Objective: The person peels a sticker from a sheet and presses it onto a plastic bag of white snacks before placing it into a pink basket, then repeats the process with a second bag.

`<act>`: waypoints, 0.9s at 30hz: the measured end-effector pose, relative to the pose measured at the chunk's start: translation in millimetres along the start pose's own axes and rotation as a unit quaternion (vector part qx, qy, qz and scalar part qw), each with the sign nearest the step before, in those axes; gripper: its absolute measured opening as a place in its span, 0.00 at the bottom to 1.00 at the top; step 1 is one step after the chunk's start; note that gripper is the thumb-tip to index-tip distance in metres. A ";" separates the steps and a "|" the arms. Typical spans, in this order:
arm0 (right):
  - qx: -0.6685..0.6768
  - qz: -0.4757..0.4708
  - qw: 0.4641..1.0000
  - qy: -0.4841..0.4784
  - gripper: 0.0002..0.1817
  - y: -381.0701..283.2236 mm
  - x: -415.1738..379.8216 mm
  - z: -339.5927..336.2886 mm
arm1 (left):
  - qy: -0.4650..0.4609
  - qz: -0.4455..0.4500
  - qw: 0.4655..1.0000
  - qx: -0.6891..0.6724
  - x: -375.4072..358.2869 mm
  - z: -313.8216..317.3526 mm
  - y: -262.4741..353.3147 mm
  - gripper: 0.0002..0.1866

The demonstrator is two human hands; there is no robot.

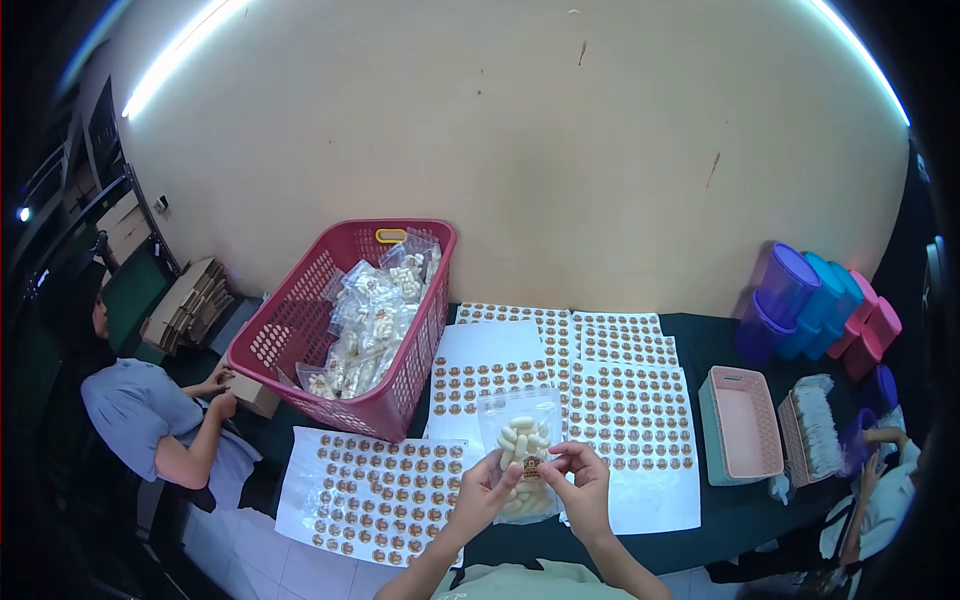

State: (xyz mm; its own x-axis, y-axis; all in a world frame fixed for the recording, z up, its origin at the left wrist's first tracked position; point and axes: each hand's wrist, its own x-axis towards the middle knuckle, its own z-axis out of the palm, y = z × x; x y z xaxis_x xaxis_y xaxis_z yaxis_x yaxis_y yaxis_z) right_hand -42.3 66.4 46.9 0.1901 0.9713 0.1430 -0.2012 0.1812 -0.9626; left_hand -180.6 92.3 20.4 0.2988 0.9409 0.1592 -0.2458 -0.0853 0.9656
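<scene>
A clear plastic pouch (541, 408) filled with white, oblong capsule-like pieces is held upright at the table's front edge. My left hand (484, 494) grips its left side, thumb across the front. A small round brown sticker (531, 467) lies against the pouch front between my two thumbs. My right hand (583, 488) pinches at the sticker's right edge with thumb and forefinger; whether the sticker is fully stuck down cannot be made out. Printed sheets of matching round stickers (376, 492) lie on both sides of the pouch.
A large maroon basket (415, 385) with many filled pouches stands at left. Pink and green baskets (746, 425) and stacked coloured containers (790, 290) stand at right. One person (165, 415) handles a small box at left; another person (880, 490) is at the right edge.
</scene>
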 end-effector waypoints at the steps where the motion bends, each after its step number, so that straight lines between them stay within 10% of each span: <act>1: 0.015 0.012 1.000 -0.003 0.12 -0.2 0.1 -0.5 | 0.000 0.002 1.000 0.011 -0.5 -0.2 -0.7 0.22; 27: -0.153 -0.036 0.987 -0.008 0.21 6.1 -3.0 -13.7 | -0.004 -0.060 0.998 -0.019 -3.4 2.2 10.6 0.18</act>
State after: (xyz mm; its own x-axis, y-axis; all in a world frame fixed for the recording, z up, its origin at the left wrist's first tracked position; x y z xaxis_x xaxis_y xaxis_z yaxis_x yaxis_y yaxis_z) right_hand -30.9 62.5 37.4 0.1770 0.9605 0.2147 0.1130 0.1968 -0.9739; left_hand -182.2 87.4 30.5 0.3354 0.9411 0.0440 -0.2416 0.0408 0.9695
